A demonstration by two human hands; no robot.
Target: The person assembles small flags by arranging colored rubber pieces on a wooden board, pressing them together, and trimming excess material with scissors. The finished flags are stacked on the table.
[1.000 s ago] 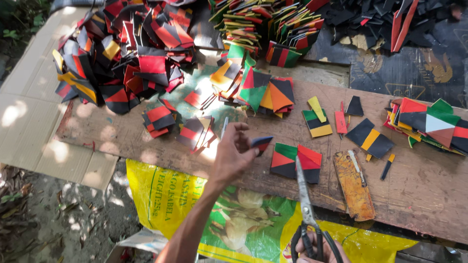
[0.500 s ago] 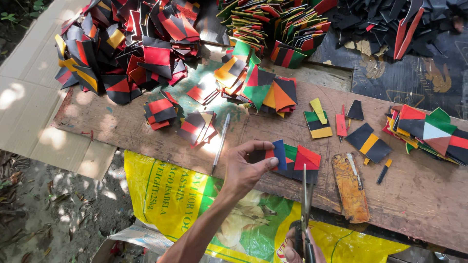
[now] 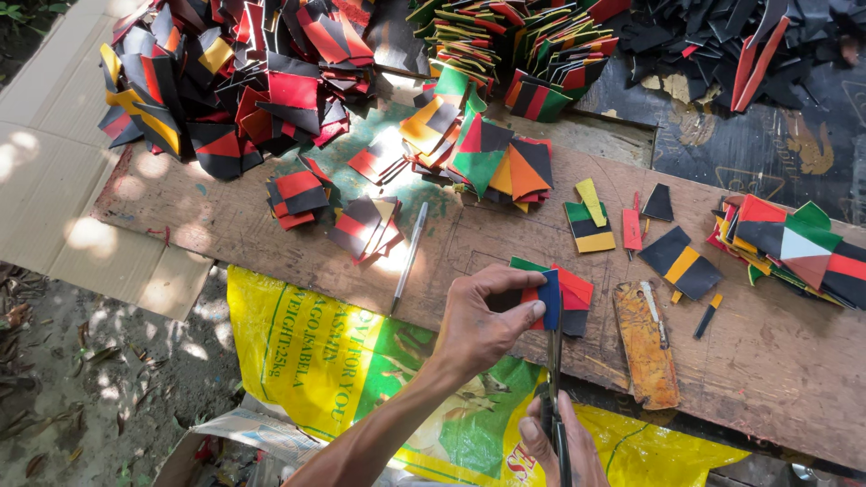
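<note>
My left hand [image 3: 483, 325] pinches a small blue piece of sheet material [image 3: 549, 300] between thumb and fingers, just above a green, red and black patch [image 3: 570, 287] lying on the wooden plank [image 3: 225, 225]. My right hand [image 3: 557, 442], at the bottom edge, grips a pair of scissors [image 3: 555, 379] whose blades point up and touch the lower edge of the blue piece. Only the fingers of the right hand show.
A pen [image 3: 410, 254] lies left of my hand. A rusty flat template [image 3: 646, 344] lies to the right, with more coloured patches [image 3: 794, 245] beyond. Heaps of red, black, yellow and green cut pieces [image 3: 225, 81] fill the back. A yellow sack [image 3: 307, 352] lies below the plank.
My left hand moved right and down with the blue piece, bringing it over the patch. The scissors rose from the bottom edge until their blades met the piece.
</note>
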